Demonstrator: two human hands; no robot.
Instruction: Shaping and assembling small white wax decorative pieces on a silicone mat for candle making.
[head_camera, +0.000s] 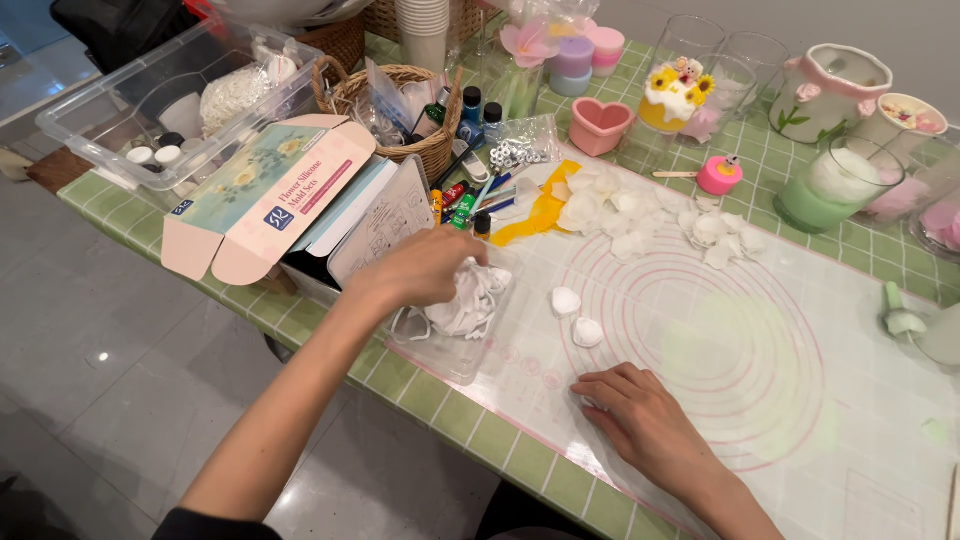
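Left hand (425, 268) reaching into clear plastic tray (452, 362), fingers grasping white silicone moulds (470, 305), floppy and tangled. Open pastel box (262, 195) just behind. Two small white petals (576, 316) on translucent mat (700, 330). Right hand (640, 420) flat, fingers loosely curled, released.

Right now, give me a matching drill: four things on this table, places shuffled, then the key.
Things:
1. left hand
2. right hand
3. pink heart-shaped mould
4. two small white pieces

Places:
A. flat on the silicone mat, near edge
B. in the clear tray of white moulds
C. on the mat, between the two hands
D. far side, beside the wicker basket

Pairs: 1-B, 2-A, 3-D, 4-C
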